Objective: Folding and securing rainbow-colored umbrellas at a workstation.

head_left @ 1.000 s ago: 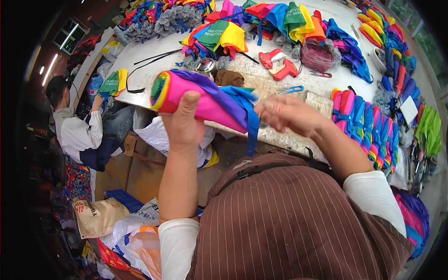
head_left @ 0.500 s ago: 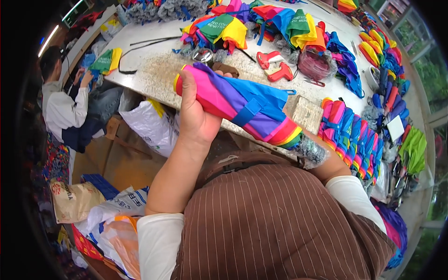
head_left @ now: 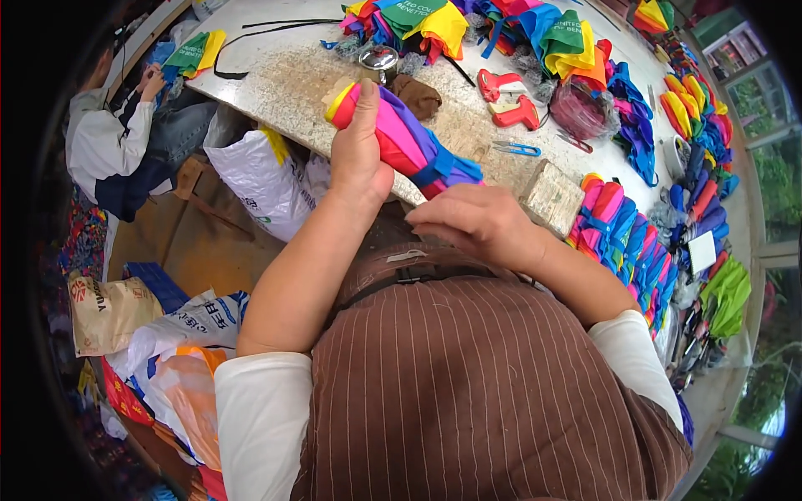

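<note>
Left hand (head_left: 359,159) clamps a rolled umbrella (head_left: 403,140) — right hand (head_left: 483,221) alongside, grip unclear — white-lettered green cloth (head_left: 561,37) beyond.

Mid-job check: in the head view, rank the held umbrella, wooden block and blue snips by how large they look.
Largest to smallest:
1. Umbrella, even partly covered
2. Wooden block
3. Blue snips

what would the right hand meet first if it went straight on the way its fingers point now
Probably the left hand, near the wrist: the right hand points leftward at it, along a line below the rolled umbrella in the picture. Depth is unclear, so it might miss.
</note>
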`<act>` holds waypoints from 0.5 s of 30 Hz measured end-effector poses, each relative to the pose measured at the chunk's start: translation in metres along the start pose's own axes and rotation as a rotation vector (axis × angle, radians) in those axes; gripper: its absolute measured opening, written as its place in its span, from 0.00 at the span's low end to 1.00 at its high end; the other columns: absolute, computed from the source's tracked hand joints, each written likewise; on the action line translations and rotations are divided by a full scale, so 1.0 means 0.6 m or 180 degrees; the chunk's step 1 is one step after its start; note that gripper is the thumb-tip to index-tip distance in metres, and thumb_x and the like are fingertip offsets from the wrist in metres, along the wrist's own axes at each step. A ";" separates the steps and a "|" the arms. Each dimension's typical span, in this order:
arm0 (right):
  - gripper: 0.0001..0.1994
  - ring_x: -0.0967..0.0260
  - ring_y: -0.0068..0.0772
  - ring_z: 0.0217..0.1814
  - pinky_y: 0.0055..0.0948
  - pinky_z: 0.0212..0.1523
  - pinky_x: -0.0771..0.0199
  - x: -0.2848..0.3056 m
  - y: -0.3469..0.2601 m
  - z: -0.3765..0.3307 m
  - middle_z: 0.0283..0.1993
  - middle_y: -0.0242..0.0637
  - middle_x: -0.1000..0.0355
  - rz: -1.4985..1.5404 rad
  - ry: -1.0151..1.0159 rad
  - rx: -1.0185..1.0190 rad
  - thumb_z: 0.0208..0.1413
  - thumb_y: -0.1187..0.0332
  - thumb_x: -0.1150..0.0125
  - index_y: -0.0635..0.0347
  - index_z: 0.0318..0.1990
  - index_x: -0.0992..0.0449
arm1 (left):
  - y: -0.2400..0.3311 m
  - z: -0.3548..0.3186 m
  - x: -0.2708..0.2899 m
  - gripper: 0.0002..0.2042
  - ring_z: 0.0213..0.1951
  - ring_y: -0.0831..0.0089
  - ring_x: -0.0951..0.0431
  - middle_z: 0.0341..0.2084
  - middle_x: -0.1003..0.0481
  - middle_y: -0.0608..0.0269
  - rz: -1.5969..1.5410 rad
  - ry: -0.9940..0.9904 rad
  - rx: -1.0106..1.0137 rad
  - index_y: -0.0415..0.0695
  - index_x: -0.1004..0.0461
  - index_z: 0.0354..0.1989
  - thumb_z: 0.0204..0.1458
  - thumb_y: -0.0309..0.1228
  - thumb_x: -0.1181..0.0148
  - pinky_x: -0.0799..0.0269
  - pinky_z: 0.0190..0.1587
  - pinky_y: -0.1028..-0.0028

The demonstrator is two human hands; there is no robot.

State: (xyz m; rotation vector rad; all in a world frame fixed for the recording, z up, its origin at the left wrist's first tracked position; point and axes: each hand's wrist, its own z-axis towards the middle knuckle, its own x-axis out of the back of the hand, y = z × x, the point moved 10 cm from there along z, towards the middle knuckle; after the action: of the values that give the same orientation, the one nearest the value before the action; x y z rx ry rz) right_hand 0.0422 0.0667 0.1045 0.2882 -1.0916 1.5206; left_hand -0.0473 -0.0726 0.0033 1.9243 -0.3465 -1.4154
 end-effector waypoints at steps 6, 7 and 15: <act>0.14 0.30 0.34 0.30 0.30 0.28 0.30 0.040 0.039 -0.011 0.27 0.33 0.31 -0.1342 0.0103 -0.0009 0.41 0.65 0.30 0.56 0.34 0.27 | 0.012 0.003 0.011 0.20 0.35 0.75 0.24 0.33 0.26 0.68 -0.0073 0.0040 0.0197 0.46 0.30 0.38 0.46 0.46 0.34 0.27 0.41 0.71; 0.14 0.32 0.35 0.30 0.31 0.28 0.31 0.032 0.045 -0.010 0.27 0.34 0.32 -0.1543 -0.0035 -0.0006 0.42 0.63 0.31 0.56 0.33 0.28 | 0.011 0.002 0.008 0.20 0.35 0.75 0.24 0.33 0.26 0.68 -0.0077 0.0043 0.0200 0.46 0.30 0.38 0.46 0.46 0.34 0.27 0.41 0.71; 0.10 0.35 0.36 0.27 0.33 0.27 0.32 -0.025 0.040 -0.007 0.24 0.35 0.38 -0.1178 -0.0962 0.0397 0.44 0.66 0.40 0.56 0.24 0.37 | -0.012 0.001 0.013 0.19 0.38 0.75 0.25 0.34 0.26 0.68 -0.0181 -0.0031 0.0364 0.45 0.30 0.41 0.47 0.43 0.33 0.28 0.43 0.71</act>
State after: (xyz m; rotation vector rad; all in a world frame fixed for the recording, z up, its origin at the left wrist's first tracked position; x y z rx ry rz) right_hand 0.0275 0.0631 0.0805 0.7831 -1.1047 1.2369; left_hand -0.0466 -0.0724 -0.0071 2.0341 -0.3875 -1.4702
